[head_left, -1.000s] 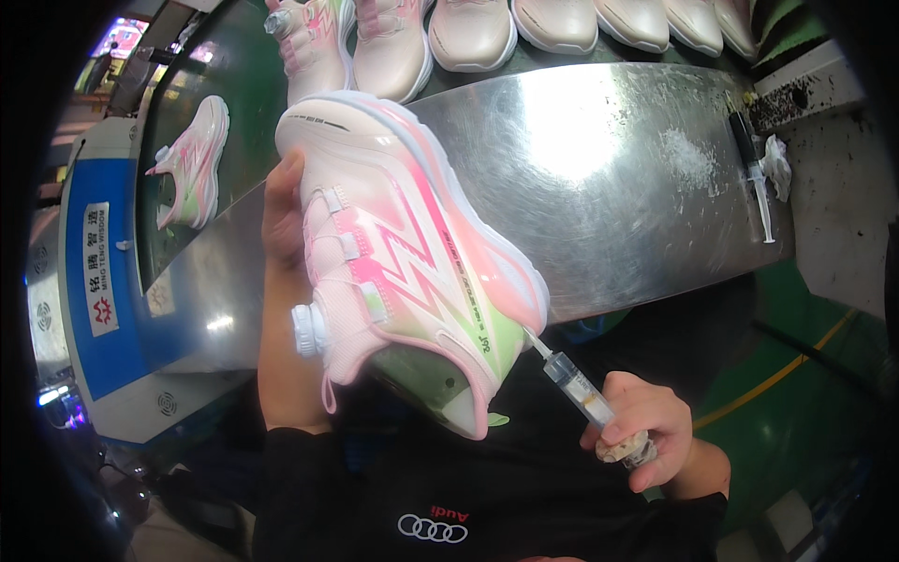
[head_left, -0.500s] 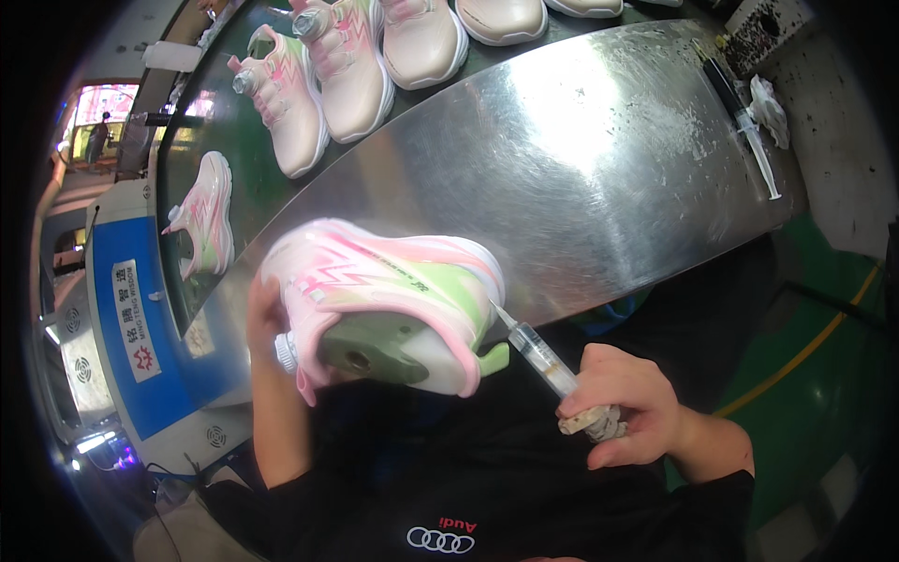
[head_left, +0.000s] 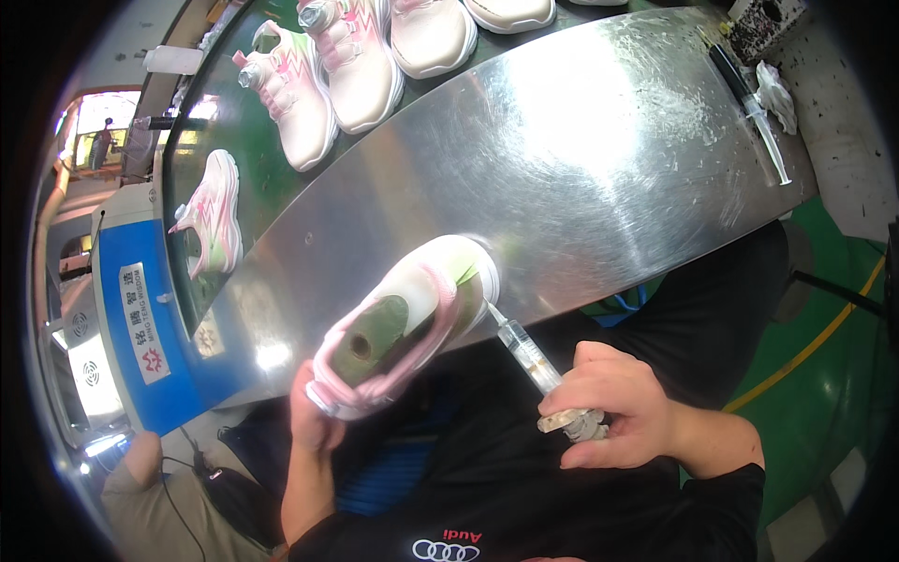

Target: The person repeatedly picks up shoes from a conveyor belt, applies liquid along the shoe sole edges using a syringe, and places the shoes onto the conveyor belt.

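Observation:
My left hand (head_left: pixel 311 412) grips one end of a pink, white and pale green sneaker (head_left: pixel 401 367), tilted over the near edge of the metal tabletop. Its opening faces up, and a dark green and white shoe last (head_left: pixel 379 323) fills it. In my right hand (head_left: pixel 618 403) is a clear syringe (head_left: pixel 530 358), pointing up and left. The syringe's thin tip is at the white sole edge near the sneaker's heel; whether it touches I cannot tell. A crumpled pale wad (head_left: pixel 582 424) wraps the syringe's rear end, between my thumb and fingers.
Several matching sneakers (head_left: pixel 302 117) stand in a row on the green surface beyond the metal tabletop (head_left: pixel 581 197). Another sneaker (head_left: pixel 217 211) lies on its side at left. At far right are a second, dark-barrelled syringe (head_left: pixel 744 98) and crumpled white tissue (head_left: pixel 775 101). A blue-white machine panel (head_left: pixel 140 318) borders the left.
The sneaker has turned from showing its side to showing its opening, its held end swinging down toward me. My left hand moved lower. The right hand and syringe shifted slightly left.

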Motion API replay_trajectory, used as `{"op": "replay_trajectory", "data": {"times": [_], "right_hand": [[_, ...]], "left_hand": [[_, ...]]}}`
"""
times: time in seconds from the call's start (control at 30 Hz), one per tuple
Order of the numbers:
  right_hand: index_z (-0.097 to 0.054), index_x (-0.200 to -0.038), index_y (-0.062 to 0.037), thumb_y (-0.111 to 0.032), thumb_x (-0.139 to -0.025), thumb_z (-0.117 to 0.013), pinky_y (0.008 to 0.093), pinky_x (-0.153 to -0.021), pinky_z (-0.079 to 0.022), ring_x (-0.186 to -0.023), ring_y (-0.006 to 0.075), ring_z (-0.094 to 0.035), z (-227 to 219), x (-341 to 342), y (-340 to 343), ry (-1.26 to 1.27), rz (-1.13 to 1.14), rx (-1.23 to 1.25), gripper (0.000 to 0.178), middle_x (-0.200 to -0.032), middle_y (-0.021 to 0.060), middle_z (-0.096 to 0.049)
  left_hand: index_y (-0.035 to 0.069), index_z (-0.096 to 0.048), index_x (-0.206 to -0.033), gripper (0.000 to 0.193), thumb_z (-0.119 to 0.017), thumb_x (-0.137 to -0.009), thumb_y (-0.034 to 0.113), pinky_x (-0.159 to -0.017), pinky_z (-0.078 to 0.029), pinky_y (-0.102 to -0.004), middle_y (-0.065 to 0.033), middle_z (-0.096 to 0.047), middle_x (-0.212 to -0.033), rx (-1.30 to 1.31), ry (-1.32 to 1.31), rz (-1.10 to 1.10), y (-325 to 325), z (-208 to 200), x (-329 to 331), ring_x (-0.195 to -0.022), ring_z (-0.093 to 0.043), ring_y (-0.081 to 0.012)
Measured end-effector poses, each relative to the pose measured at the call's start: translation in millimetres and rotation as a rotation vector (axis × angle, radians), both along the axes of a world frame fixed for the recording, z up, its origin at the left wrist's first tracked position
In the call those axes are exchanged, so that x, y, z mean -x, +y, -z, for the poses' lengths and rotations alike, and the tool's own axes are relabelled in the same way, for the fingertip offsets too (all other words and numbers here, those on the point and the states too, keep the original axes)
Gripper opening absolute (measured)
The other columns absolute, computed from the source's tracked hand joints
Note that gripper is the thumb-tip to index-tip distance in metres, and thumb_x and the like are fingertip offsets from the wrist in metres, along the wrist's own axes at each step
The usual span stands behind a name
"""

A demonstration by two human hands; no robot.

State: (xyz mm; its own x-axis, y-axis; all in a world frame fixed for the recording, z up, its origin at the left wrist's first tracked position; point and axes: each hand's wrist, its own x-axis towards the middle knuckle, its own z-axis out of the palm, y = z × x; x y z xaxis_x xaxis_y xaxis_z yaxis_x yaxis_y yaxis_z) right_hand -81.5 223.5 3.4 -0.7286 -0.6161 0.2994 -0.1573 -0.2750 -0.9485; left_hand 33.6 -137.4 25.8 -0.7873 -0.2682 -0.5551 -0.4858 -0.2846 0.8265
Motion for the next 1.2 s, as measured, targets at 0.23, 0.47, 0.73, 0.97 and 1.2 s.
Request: {"op": "replay_trajectory", "data": {"times": [0.23, 0.47, 0.73, 0.97, 1.2], "right_hand": [[-0.063, -0.099, -0.0039, -0.023, -0.068, -0.079, 0.029, -0.056, -0.034, -0.058, 0.0175, -0.047, -8.9, -3.4, 0.2, 0.011, 0.033, -0.049, 0.04, -0.085, 0.0053, -0.066], [-0.063, -0.099, -0.0039, -0.02, -0.066, -0.08, 0.0289, -0.055, -0.034, -0.056, 0.0176, -0.046, -31.5, -2.3, -1.0, -0.027, -0.015, -0.075, 0.04, -0.084, 0.0051, -0.066], [-0.065, -0.099, -0.0051, -0.021, -0.067, -0.08, 0.0263, -0.054, -0.035, -0.056, 0.0142, -0.043, -73.0, 1.0, 18.0, -0.085, -0.176, -0.255, 0.039, -0.083, 0.0007, -0.066], [-0.065, -0.101, -0.0037, -0.022, -0.069, -0.079, 0.026, -0.056, -0.036, -0.061, 0.0127, -0.054, -106.0, -11.6, 52.0, -0.099, -0.169, -0.312, 0.039, -0.085, 0.0009, -0.068], [-0.064, -0.102, -0.0034, -0.026, -0.071, -0.078, 0.0262, -0.056, -0.033, -0.06, 0.0125, -0.055, -122.8, -27.1, 79.4, -0.039, -0.093, -0.34, 0.041, -0.085, 0.0009, -0.068]], "left_hand": [[-0.008, -0.028, -0.134, 0.076, -0.067, -0.072, 0.011, -0.099, -0.041, -0.0425, -0.0235, -0.047, -0.127, -0.461, 0.014, 0.03, 59.5, 5.7, -16.2, -0.114, -0.052, -0.0325], [0.001, -0.016, -0.142, 0.09, -0.065, -0.066, 0.001, -0.108, -0.028, -0.0421, -0.0177, -0.037, -0.137, -0.758, -0.005, 0.09, 93.4, 14.9, -10.5, -0.127, -0.039, -0.0305], [0.0, -0.022, -0.14, 0.083, -0.062, -0.068, -0.008, -0.105, -0.032, -0.0426, -0.0155, -0.04, -0.136, -1.057, 0.021, 0.222, 119.3, 27.6, 10.7, -0.126, -0.04, -0.0303], [0.001, -0.036, -0.133, 0.072, -0.06, -0.066, -0.002, -0.104, -0.033, -0.0453, -0.0151, -0.049, -0.128, -1.073, -0.071, 0.405, 142.4, 36.2, 36.4, -0.123, -0.044, -0.0308], [0.008, -0.039, -0.132, 0.066, -0.065, -0.073, -0.003, -0.095, -0.044, -0.0404, -0.0121, -0.052, -0.124, -1.132, 0.034, 0.426, 174.2, 40.5, 67.7, -0.115, -0.051, -0.0282]]}}
